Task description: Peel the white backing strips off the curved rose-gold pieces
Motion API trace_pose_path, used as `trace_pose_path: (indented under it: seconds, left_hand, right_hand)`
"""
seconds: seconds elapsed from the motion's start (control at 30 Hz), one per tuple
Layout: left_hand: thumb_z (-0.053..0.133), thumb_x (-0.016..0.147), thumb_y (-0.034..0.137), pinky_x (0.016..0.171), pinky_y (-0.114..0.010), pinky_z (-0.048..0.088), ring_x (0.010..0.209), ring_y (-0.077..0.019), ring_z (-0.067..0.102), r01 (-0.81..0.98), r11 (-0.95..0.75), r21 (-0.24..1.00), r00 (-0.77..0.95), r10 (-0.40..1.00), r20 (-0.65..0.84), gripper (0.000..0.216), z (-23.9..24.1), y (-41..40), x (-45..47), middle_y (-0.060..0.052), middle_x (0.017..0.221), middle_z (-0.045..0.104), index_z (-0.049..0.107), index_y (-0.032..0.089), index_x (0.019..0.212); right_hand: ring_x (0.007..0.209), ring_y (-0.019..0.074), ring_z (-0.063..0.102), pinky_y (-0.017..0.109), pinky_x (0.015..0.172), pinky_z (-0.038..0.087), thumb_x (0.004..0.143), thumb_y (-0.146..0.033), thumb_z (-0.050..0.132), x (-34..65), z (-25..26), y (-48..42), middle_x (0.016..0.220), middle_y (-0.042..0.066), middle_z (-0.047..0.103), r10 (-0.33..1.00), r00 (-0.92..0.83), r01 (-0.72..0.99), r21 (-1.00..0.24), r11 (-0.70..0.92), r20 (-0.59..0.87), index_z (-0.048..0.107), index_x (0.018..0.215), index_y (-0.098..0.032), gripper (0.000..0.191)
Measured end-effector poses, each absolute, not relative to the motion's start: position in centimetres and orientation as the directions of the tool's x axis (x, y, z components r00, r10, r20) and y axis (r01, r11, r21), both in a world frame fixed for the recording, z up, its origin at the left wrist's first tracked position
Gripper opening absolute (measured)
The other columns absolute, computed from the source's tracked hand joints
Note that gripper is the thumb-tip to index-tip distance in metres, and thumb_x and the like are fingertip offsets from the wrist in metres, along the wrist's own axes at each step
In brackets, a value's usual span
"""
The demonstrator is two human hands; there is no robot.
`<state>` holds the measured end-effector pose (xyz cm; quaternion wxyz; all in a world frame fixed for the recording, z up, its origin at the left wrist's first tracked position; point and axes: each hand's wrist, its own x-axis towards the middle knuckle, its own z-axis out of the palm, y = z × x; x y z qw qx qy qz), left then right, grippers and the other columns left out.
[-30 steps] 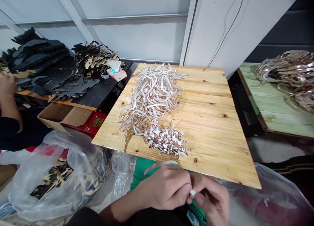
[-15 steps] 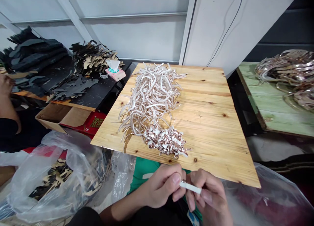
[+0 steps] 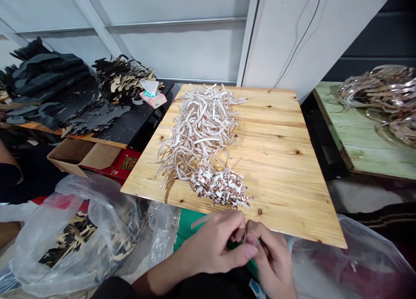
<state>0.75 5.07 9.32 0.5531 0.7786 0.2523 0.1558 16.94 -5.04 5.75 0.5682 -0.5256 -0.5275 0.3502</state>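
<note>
Left of the wooden table [image 3: 276,160], the red box [image 3: 113,168] bears large gold characters [image 3: 129,162], apparently Chinese, too partial to read surely. Beyond it, also left of the table, the pink tissue box [image 3: 156,102] carries pale lettering on a green patch [image 3: 150,94], too small to read.

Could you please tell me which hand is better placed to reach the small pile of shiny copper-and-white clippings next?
Probably the left hand: it is nearer the pile, almost directly in front of it, while the right hand sits farther right.
</note>
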Motion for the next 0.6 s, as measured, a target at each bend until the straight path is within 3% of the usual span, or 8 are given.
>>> trace_pose_path:
  seconds: [0.1,0.2,0.4,0.6]
  left_hand:
    - [0.035,0.120,0.048,0.076,-0.032,0.042,0.077,-0.0184,0.054,0.217,-0.273,0.937,0.831,0.555,-0.031,0.038,9.4,4.9,1.0,0.001,0.085,0.056,0.046,0.024,0.093]
    - [0.035,0.120,0.040,0.074,-0.032,0.042,0.077,-0.0186,0.055,0.171,-0.291,0.941,0.844,0.536,0.012,0.033,9.3,4.8,1.0,0.000,0.085,0.056,0.047,0.024,0.094]
    - [0.033,0.122,0.045,0.072,-0.031,0.041,0.073,-0.0176,0.054,0.050,-0.237,0.970,0.864,0.497,0.077,0.040,8.1,5.0,1.2,0.000,0.082,0.054,0.049,0.023,0.093]
    - [0.032,0.122,0.059,0.068,-0.030,0.039,0.065,-0.0152,0.048,-0.049,-0.023,0.999,0.853,0.520,0.054,0.053,7.7,4.8,1.3,0.002,0.072,0.049,0.047,0.023,0.085]
  right_hand:
    - [0.060,0.0131,0.056,0.025,0.059,0.043,0.115,-0.028,0.060,17.1,5.8,-4.9,0.068,-0.005,0.059,0.937,0.258,0.179,-0.965,0.191,0.234,0.060,0.079,-0.025,0.035]
    - [0.056,0.0122,0.055,0.025,0.055,0.040,0.115,-0.029,0.061,17.2,5.9,-4.8,0.065,-0.005,0.061,0.940,0.252,0.167,-0.967,0.193,0.231,0.061,0.077,-0.024,0.038]
    - [0.048,0.0121,0.048,0.028,0.050,0.033,0.116,-0.039,0.059,17.1,5.4,-5.4,0.056,-0.005,0.053,0.938,0.291,0.070,-0.982,0.177,0.190,0.056,0.068,-0.023,0.051]
    - [0.052,0.0151,0.046,0.031,0.051,0.029,0.115,-0.051,0.059,16.6,4.6,-6.2,0.056,-0.002,0.054,0.946,0.320,-0.069,-0.995,0.078,0.051,0.059,0.066,-0.023,0.057]
